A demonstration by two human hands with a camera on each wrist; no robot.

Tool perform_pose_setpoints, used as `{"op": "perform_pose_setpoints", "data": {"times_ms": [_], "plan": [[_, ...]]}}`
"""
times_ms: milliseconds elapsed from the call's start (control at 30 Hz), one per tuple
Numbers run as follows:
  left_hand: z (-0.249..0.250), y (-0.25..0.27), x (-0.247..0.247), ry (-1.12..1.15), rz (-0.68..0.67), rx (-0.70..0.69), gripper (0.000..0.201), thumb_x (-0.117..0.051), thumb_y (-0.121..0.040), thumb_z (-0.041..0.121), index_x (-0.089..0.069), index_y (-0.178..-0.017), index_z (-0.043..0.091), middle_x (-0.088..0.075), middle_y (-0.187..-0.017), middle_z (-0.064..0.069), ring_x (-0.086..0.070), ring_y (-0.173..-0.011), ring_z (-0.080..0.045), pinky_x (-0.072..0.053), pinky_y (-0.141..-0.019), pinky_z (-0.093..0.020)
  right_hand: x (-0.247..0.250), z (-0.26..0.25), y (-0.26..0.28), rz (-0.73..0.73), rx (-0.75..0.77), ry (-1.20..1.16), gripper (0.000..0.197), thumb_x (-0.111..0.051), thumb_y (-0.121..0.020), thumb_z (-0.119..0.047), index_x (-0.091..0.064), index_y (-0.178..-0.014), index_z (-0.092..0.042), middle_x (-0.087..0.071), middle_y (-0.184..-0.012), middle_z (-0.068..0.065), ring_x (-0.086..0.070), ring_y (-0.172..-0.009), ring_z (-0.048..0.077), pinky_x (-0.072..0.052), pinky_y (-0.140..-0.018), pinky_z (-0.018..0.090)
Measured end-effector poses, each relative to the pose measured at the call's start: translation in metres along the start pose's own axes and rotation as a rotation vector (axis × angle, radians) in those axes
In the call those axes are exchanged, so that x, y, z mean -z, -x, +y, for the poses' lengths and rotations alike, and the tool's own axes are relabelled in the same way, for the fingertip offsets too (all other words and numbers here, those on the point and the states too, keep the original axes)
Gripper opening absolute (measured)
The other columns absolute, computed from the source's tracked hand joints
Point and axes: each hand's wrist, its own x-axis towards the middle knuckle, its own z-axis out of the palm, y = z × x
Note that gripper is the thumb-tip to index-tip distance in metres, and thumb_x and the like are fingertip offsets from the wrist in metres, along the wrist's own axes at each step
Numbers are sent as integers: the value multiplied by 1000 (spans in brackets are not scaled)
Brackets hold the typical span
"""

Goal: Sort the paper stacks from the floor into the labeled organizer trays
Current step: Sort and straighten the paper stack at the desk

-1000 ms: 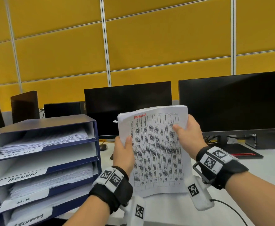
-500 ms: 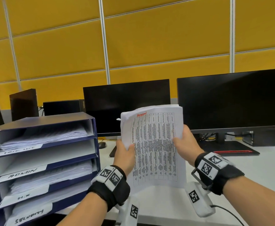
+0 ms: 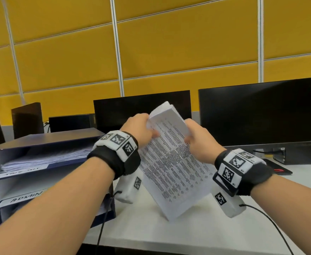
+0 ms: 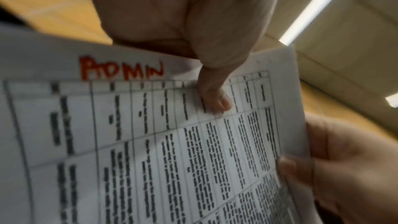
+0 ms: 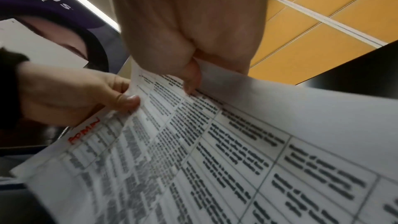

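Note:
A thick stack of printed table sheets (image 3: 175,162) marked "ADMIN" in red (image 4: 120,71) is held tilted above the white desk (image 3: 169,234), its lower corner close to the desk top. My left hand (image 3: 145,129) grips the stack's top edge, thumb on the front page (image 4: 213,98). My right hand (image 3: 195,137) pinches the right edge (image 5: 191,81). To the left stands the dark blue organizer (image 3: 46,140). Its top tray holds papers, and my left forearm hides part of the tray labelled ADMIN (image 3: 24,196) below it.
Two black monitors (image 3: 141,111) (image 3: 257,111) stand behind the stack. A flat black device with a red stripe (image 3: 278,169) lies at the right. Wrist cables (image 3: 272,223) trail over the desk's front edge. Yellow wall panels fill the back.
The stack has gone from upright to tilted, its top leaning left. My left hand has moved from the left side up to the top edge. Both hands sit higher and farther forward.

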Motion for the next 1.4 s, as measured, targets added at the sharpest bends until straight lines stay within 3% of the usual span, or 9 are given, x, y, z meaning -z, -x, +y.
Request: {"op": "perform_pose_setpoints", "data": {"times_ms": [200,300,467,567,667,867,1100,1267,1400], "plan": [[-26,5,-13,391,59,51,19,-71,-83,16,-68,-102,18,-72,-95,0,-70,-87,-19,-55,-86,-45,22,16,-3,25,-63,34,34,-64,-87,-23,-45,-111,-38,-60,-101,-11,-61,-93,10,-54,-85,43],[-54,14,-27,568,143,128,21,-70,-83,9,-69,-104,12,-73,-98,-6,-70,-88,-24,-55,-87,-47,28,47,8,99,-218,39,60,-74,-77,-34,-41,-127,-31,-59,-101,-10,-61,-92,12,-55,-85,40],[-87,31,-55,816,199,236,16,-66,-87,6,-66,-100,14,-72,-96,-5,-70,-87,-23,-55,-85,-45,25,93,24,267,-488,-534,85,-77,-77,-23,-26,-145,-21,-49,-135,8,-52,-120,29,-44,-101,48],[-90,36,-69,940,191,245,21,-63,-89,6,-64,-108,14,-72,-106,-6,-68,-98,-27,-52,-91,-49,19,96,25,162,-429,-804,57,-67,-86,-15,-42,-137,-16,-62,-126,10,-64,-108,26,-49,-96,52],[-91,39,-84,929,165,250,22,-63,-90,7,-64,-110,16,-72,-103,0,-69,-95,-22,-54,-88,-45,8,89,24,215,-334,-632,25,-61,-90,-15,-58,-114,-22,-70,-108,1,-69,-96,20,-57,-80,44],[-92,51,-92,857,169,273,22,-71,-83,13,-63,-103,13,-72,-92,0,-71,-76,-13,-55,-53,-22,-16,105,32,222,-371,-509,33,-65,-87,-16,-51,-115,-25,-64,-106,-1,-65,-94,17,-55,-68,31],[-86,49,-81,879,242,284,22,-72,-83,23,-64,-101,14,-72,-90,-2,-70,-77,-18,-53,-54,-25,-19,99,31,276,-325,-495,36,-65,-86,-9,-47,-113,-24,-60,-103,-1,-61,-91,14,-49,-62,23],[-95,52,-89,820,95,291,32,-76,-78,26,-65,-107,16,-74,-96,-2,-72,-83,-19,-59,-67,-35,-21,98,30,263,-317,-499,37,-65,-86,-9,-46,-115,-23,-58,-106,1,-60,-95,16,-49,-65,24],[-95,52,-84,800,174,264,36,-77,-77,24,-59,-108,16,-71,-96,1,-70,-81,-14,-54,-60,-25,-20,99,31,245,-308,-476,34,-65,-86,-11,-48,-112,-23,-59,-105,1,-60,-94,16,-50,-65,25]]}}
